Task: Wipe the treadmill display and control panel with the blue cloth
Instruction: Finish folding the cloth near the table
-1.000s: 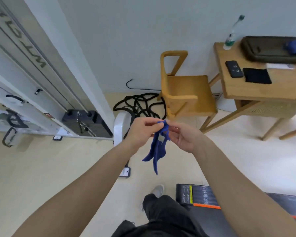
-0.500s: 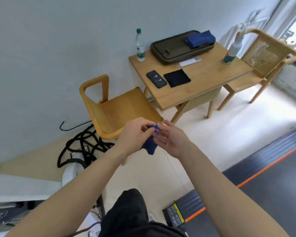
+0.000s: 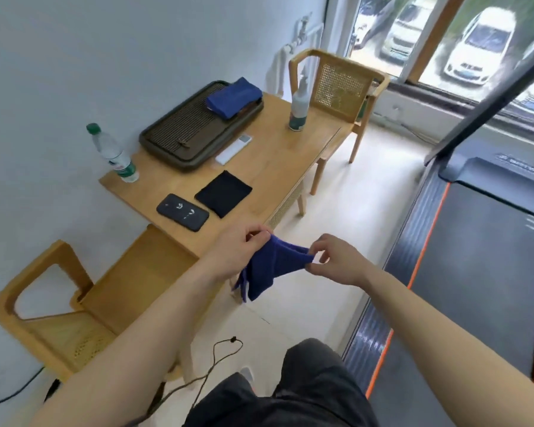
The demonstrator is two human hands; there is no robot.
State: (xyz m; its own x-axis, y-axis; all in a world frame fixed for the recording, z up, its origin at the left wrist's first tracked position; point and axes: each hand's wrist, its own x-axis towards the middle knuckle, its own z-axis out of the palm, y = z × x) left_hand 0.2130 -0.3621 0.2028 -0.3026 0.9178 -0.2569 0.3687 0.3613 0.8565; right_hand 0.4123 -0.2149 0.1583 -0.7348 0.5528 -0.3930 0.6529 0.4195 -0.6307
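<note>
I hold the blue cloth (image 3: pixel 272 269) in both hands in front of me, over the floor beside the table. My left hand (image 3: pixel 241 251) pinches its upper left corner. My right hand (image 3: pixel 336 260) pinches the right edge, so the cloth is stretched between them and its lower part hangs down. The treadmill (image 3: pixel 481 266) lies to the right, with its dark belt and orange stripes in view. A black upright (image 3: pixel 487 87) of it rises at the top right. Its display and control panel are out of view.
A wooden table (image 3: pixel 278 167) ahead carries a dark tray (image 3: pixel 173 143) with another blue cloth (image 3: pixel 233 97), a water bottle (image 3: pixel 114 155), a spray bottle (image 3: pixel 299 106), a remote, a phone (image 3: pixel 182 212) and a black cloth. Wooden chairs stand at the left (image 3: pixel 74 303) and behind (image 3: pixel 339 81).
My view has swung right, from the cable machine and chair to the table and treadmill. My hands have drawn apart and spread the bunched cloth between them.
</note>
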